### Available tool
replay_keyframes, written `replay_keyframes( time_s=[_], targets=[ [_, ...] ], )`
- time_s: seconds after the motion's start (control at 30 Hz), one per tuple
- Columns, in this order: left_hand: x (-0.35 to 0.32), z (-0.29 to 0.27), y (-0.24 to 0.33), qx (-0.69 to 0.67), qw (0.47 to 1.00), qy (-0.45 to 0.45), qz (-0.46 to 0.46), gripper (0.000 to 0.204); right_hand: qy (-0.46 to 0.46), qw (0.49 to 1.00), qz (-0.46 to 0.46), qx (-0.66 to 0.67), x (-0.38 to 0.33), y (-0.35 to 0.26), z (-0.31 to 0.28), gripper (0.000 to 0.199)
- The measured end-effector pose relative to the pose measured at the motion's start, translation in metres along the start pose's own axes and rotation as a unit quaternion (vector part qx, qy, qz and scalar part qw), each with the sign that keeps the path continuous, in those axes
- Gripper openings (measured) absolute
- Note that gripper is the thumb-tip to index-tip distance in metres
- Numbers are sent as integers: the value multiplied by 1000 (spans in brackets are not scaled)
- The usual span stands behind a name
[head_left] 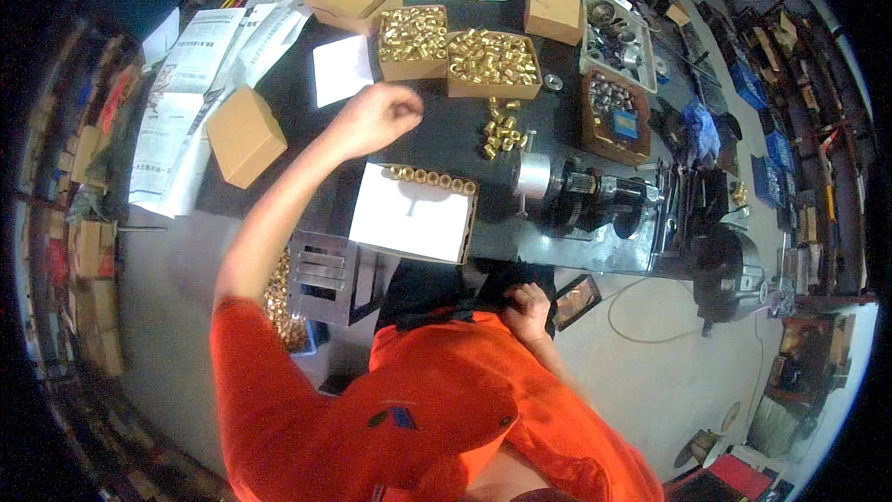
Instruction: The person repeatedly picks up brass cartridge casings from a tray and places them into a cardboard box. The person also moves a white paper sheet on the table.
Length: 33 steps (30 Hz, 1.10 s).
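My left hand [379, 119] hovers over the dark table with its fingers curled in. Whatever it may hold is hidden by the fingers. Just below it lies a white-topped shallow box [409, 220], with a row of several brass fittings [433, 178] lined up along its far edge. To the hand's right is a loose cluster of brass fittings [503, 130] on the table. Behind that stand two cardboard boxes filled with brass pieces, a left box [413, 72] and a right box [492, 90]. My right hand [528, 310] rests closed at my lap, its contents hidden.
A metal bench fixture [585, 191] occupies the table's right side. Behind it sit a brown tray [618, 144] and a tray of metal parts [623, 37]. Newspaper [190, 121] and a cardboard box [245, 137] lie at left. A white paper [342, 70] lies beyond my left hand.
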<state>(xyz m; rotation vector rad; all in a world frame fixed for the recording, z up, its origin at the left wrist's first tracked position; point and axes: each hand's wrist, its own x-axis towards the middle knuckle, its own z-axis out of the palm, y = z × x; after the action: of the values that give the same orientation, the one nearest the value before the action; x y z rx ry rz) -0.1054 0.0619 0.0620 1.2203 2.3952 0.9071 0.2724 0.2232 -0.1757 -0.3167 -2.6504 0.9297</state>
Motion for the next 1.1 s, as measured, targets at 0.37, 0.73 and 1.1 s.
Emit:
replay_keyframes(
  time_s=[0.37, 0.73, 1.1],
  targets=[
    [111, 113, -5, 177, 980, -66, 57, 23, 21, 1000, -9, 12, 4, -4, -4, 25],
    [102, 101, -9, 154, 975, -131, 97, 16, 13, 1000, -2, 15, 9, -16, -11, 25],
    [15, 10, -4, 122, 988, 15, 97, 12, 8, 1000, -3, 9, 7, -12, -8, 24]
  ],
)
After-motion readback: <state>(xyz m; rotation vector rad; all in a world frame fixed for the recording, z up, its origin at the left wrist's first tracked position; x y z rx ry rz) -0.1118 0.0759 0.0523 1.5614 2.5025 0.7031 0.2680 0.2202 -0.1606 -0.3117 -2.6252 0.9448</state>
